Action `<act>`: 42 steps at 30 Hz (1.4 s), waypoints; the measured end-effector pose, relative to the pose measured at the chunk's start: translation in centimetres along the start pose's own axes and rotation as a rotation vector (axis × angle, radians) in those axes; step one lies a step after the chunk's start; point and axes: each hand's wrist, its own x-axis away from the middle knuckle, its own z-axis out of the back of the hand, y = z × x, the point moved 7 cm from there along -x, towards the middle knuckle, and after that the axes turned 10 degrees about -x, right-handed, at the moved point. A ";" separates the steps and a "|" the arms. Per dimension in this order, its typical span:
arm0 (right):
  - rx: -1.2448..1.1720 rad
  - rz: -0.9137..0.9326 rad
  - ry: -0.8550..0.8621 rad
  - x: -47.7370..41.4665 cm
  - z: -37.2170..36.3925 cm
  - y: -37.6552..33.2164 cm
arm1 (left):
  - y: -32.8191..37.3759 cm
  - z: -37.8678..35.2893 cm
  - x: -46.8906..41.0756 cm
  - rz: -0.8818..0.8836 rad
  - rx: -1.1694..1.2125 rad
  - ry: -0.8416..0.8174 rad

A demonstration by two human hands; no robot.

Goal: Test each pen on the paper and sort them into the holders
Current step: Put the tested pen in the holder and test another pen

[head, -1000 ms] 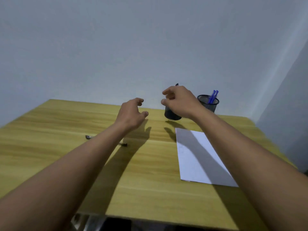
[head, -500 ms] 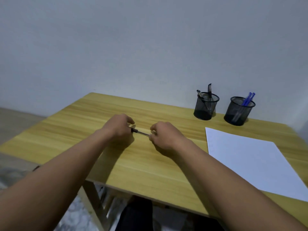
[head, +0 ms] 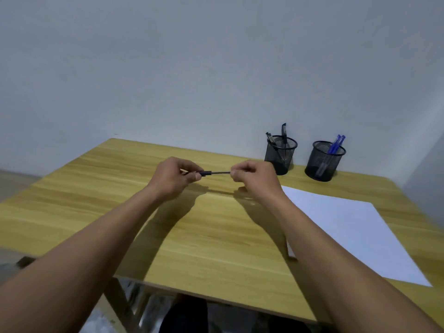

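A dark pen (head: 211,173) is held level above the wooden table (head: 204,248) between both hands. My left hand (head: 171,175) pinches its left end, and my right hand (head: 252,177) pinches the right end. A white sheet of paper (head: 348,227) lies flat to the right. At the back stand two black mesh holders: the left holder (head: 280,156) has dark pens in it, the right holder (head: 324,162) has blue pens.
A plain grey wall rises behind the table. The table's front edge runs across the lower part of the view, with its legs and the floor below. The left half of the tabletop is bare wood.
Both hands have lifted the pen off the table and drawn slightly apart. A second ago the right hand was at the left holder and the pen lay on the table.
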 end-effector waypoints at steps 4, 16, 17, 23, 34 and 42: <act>-0.477 -0.148 0.045 0.7 2.9 0.3 | 3.7 -1.8 -1.0 -0.030 0.180 -0.053; -0.601 -0.080 0.096 1.7 9.7 -0.8 | 13.0 -7.2 -2.1 -0.131 0.489 -0.161; -0.597 -0.072 0.098 1.8 10.1 -0.8 | 13.4 -7.5 -2.0 -0.131 0.496 -0.166; -0.565 -0.033 0.112 2.1 11.6 -1.1 | 14.9 -8.3 -1.9 -0.136 0.510 -0.168; -0.622 -0.029 0.128 2.0 11.7 -1.1 | 15.3 -8.5 -1.8 -0.120 0.461 -0.230; -0.670 -0.029 0.179 2.1 11.7 -0.6 | 15.6 -8.8 -2.3 -0.102 0.470 -0.268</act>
